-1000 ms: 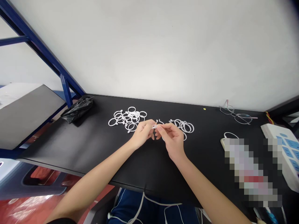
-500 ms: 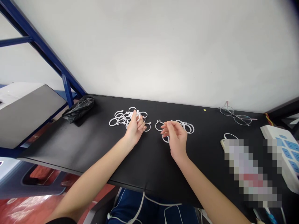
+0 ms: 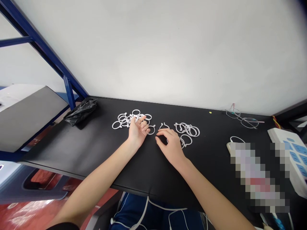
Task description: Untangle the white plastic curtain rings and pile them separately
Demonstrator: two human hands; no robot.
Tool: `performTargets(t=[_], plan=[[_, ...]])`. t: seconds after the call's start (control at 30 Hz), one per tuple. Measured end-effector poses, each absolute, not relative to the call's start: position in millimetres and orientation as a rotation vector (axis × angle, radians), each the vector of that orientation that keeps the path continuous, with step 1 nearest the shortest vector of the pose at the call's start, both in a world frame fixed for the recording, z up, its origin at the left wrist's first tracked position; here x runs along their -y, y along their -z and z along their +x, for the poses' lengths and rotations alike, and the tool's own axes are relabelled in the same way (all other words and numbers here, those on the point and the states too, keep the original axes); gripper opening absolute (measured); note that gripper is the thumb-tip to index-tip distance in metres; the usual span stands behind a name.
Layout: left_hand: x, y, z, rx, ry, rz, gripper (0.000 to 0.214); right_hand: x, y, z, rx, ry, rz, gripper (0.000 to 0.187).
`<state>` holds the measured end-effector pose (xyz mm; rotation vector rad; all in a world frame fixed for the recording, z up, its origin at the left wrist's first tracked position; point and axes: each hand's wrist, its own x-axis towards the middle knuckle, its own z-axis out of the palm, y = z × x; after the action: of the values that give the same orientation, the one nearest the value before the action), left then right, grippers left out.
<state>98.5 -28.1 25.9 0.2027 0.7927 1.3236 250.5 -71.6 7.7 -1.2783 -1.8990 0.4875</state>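
Note:
My left hand (image 3: 138, 131) is palm up at the near edge of a heap of white plastic rings (image 3: 122, 118). Its thumb and forefinger are spread, the other fingers loosely bent, and no ring shows in its grasp. One separate ring (image 3: 153, 130) lies just right of its fingertips. My right hand (image 3: 170, 146) hovers over the table with thumb and forefinger apart and nothing between them. It partly hides a white ring with knobbed ends (image 3: 164, 124) and others beneath it. Behind and right of it lies a second group of white rings (image 3: 192, 131).
The black table (image 3: 107, 150) meets a white wall (image 3: 153, 57). A black plastic bag (image 3: 81, 111) lies at the left end. To the right are eyeglasses (image 3: 249, 123), a blurred-out phone-like object (image 3: 229, 146) and a white power strip (image 3: 291, 166). White cables (image 3: 144, 212) hang at the front edge.
My left fingers have loosened, and the white ring seen upright in them is gone from the hand. My right hand has moved left and nearer me, uncovering rings in the right group.

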Motion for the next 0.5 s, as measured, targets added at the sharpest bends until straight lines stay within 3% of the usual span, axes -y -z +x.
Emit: performTargets(t=[0.2, 0.5], plan=[[29.7, -28.7, 98.8, -0.760, -1.312, 0.245, 0.044, 71.9, -5.4, 251.6, 1.977, -0.402, -1.357, 0.010], [27.9, -25.3, 99.3, -0.771, -1.256, 0.285, 0.030, 66.0, -2.6, 256.4, 2.014, -0.428, -1.322, 0.030]])
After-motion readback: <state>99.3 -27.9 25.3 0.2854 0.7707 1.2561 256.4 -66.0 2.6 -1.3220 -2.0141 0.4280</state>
